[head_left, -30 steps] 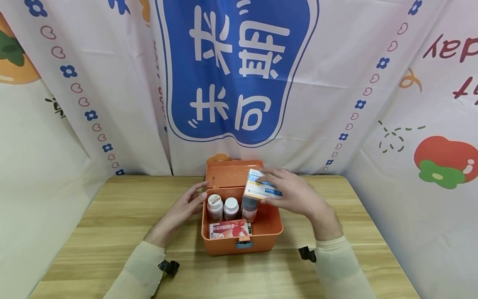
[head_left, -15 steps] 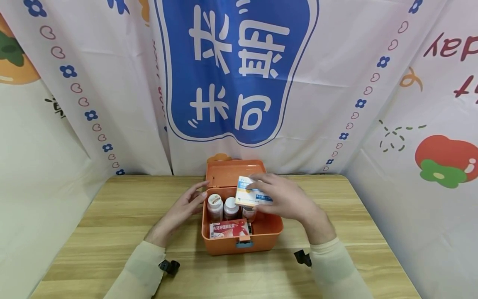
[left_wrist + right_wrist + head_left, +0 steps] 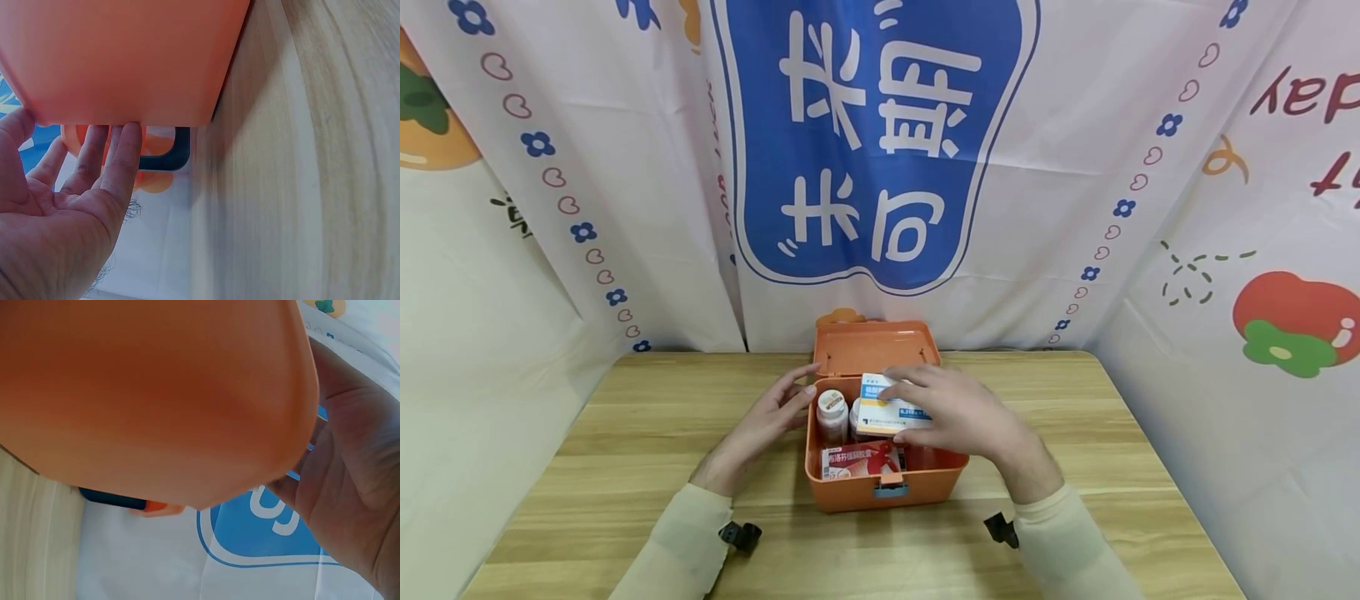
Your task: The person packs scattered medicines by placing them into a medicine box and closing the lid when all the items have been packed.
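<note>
My right hand (image 3: 962, 417) grips a white, blue and yellow medicine carton (image 3: 877, 408) between thumb and fingers, over the open orange storage box (image 3: 850, 497). Inside, at the left, stands a white-capped pill bottle (image 3: 832, 423). A second white bottle (image 3: 854, 417) is mostly covered by the carton. A red and pink medicine carton (image 3: 852, 461) leans at the front inside the box. My left hand (image 3: 769, 421) is at the box's left side, thumb near the rim. In the left wrist view its fingers (image 3: 122, 162) extend by the box wall. The right wrist view hides the held carton behind the box.
The orange lid (image 3: 876, 350) is folded back behind the box, and a dark handle (image 3: 180, 150) shows there in the left wrist view. A blue latch (image 3: 891, 491) is on the front. The box stands on a wooden table (image 3: 625, 467), with a printed curtain (image 3: 1000, 300) behind.
My right hand has carried the white and blue carton left and toward me, so it covers the grey-capped bottle and much of the middle one. My left hand stays in place.
</note>
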